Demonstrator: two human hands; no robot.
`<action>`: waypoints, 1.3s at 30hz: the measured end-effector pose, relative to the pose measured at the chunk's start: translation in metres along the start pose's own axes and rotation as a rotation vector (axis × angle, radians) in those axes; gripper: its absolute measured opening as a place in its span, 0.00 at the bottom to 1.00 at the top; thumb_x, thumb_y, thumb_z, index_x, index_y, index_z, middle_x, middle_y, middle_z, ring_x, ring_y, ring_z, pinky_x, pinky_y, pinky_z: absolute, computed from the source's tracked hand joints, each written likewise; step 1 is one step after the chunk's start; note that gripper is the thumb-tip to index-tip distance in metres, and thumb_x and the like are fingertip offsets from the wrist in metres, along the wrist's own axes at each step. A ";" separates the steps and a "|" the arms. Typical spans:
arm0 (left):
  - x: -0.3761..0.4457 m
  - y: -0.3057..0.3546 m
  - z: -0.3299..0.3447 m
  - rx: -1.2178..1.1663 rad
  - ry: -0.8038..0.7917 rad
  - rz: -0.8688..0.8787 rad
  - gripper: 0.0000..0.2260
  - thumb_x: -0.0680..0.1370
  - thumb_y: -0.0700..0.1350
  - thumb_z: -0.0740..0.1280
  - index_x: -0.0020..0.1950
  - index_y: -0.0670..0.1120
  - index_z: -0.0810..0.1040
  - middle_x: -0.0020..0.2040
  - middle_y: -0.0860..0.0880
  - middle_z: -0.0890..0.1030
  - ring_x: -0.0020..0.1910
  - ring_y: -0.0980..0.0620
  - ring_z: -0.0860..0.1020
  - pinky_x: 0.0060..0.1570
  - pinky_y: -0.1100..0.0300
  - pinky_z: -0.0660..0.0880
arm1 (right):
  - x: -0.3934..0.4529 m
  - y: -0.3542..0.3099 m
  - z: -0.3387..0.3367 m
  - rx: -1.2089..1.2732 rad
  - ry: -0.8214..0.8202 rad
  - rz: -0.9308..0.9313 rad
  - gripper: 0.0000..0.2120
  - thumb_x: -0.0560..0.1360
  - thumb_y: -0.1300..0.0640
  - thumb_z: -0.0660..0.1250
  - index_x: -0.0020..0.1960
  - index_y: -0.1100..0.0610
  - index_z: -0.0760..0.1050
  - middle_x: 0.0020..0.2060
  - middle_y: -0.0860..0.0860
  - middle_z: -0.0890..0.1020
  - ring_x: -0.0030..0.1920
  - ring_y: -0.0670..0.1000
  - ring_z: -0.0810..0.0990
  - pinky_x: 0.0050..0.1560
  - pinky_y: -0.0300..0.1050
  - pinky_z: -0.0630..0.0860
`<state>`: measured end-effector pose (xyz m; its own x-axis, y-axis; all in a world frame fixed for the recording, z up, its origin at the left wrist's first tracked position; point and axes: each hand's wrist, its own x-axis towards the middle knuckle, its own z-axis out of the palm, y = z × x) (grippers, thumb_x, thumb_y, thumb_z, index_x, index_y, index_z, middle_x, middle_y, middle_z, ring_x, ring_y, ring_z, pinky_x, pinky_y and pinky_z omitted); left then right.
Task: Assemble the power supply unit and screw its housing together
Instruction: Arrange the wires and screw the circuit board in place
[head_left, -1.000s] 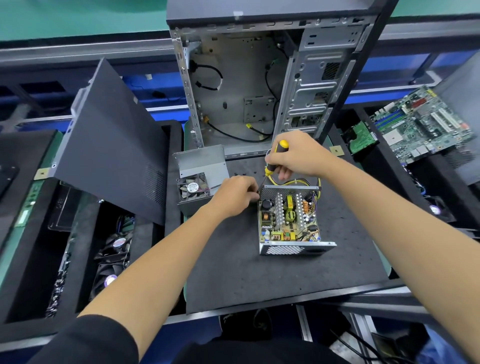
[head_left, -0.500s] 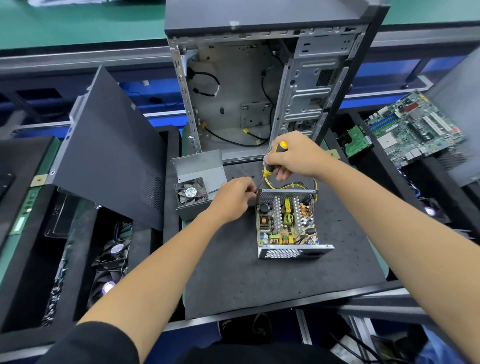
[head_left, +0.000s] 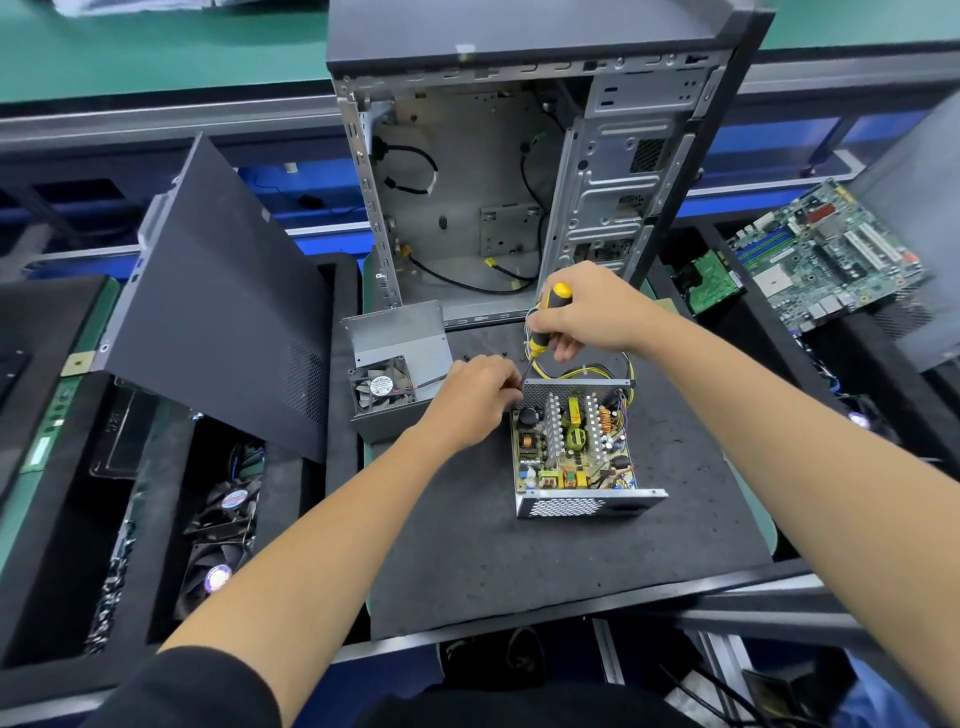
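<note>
Barely anything shifts: right hand (head_left: 587, 312) still grips ribbed yellow-black screwdriver (head_left: 545, 325), left hand (head_left: 475, 397) pinches at perforated steel power supply (head_left: 571, 447) corner.

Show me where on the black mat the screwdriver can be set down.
Bare mat lies between the open power supply and the near edge, and right of the supply. It is crowded at the far left, around the fan cover, loose screws and both hands.

Right hand (head_left: 587, 314) fisted, left hand (head_left: 475, 397) curled, fingers (head_left: 511, 387) pinched.
</note>
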<state>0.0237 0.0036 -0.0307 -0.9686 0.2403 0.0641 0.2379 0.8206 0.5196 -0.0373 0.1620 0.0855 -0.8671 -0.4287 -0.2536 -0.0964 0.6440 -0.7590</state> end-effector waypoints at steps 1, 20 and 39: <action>0.000 -0.001 0.000 -0.005 0.002 -0.001 0.03 0.78 0.44 0.67 0.50 0.46 0.77 0.48 0.50 0.80 0.49 0.48 0.74 0.53 0.54 0.65 | -0.001 0.000 0.000 -0.006 -0.001 0.000 0.10 0.73 0.61 0.69 0.45 0.69 0.75 0.30 0.54 0.84 0.29 0.55 0.83 0.30 0.42 0.80; 0.005 -0.017 -0.009 0.038 -0.138 -0.096 0.02 0.75 0.45 0.71 0.44 0.48 0.80 0.41 0.53 0.78 0.48 0.48 0.75 0.52 0.54 0.68 | -0.004 0.012 0.035 -0.340 -0.039 -0.100 0.10 0.76 0.56 0.66 0.45 0.63 0.73 0.32 0.54 0.80 0.27 0.46 0.82 0.31 0.44 0.78; 0.011 -0.025 -0.007 0.039 -0.192 -0.197 0.03 0.74 0.40 0.68 0.41 0.46 0.80 0.44 0.46 0.82 0.45 0.47 0.77 0.46 0.55 0.76 | 0.001 0.019 0.042 -0.390 -0.021 -0.076 0.09 0.76 0.54 0.66 0.45 0.60 0.74 0.37 0.57 0.82 0.33 0.55 0.83 0.38 0.52 0.81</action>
<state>0.0063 -0.0180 -0.0366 -0.9659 0.1652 -0.1993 0.0529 0.8796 0.4728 -0.0200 0.1471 0.0456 -0.8405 -0.4947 -0.2209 -0.3418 0.8005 -0.4924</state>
